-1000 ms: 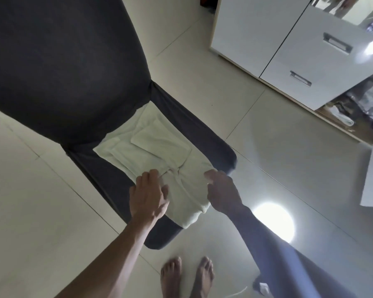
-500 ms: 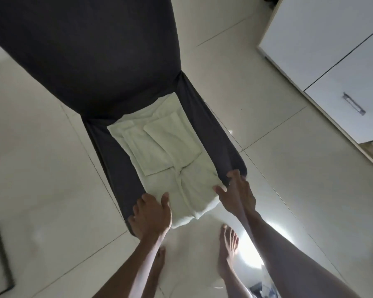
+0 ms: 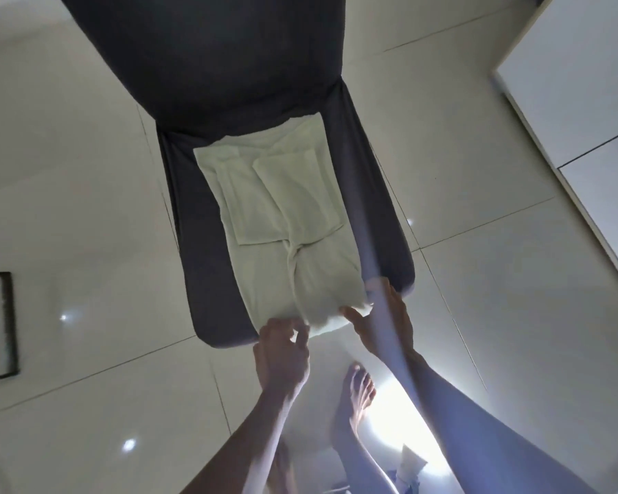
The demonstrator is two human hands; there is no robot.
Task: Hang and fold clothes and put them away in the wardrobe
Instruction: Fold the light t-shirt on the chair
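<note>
Both hands pinch the shirt's (image 3: pixel 286 237) near hem, left hand (image 3: pixel 282 354), right hand (image 3: pixel 382 326); I'd lift evenly, folding toward the chair (image 3: pixel 200 279) back.

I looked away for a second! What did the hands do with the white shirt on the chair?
Both hands slid back to the near hem: the left hand and the right hand now take hold of the overhanging edge of the white shirt. The shirt stayed folded, flat on the dark chair.
</note>
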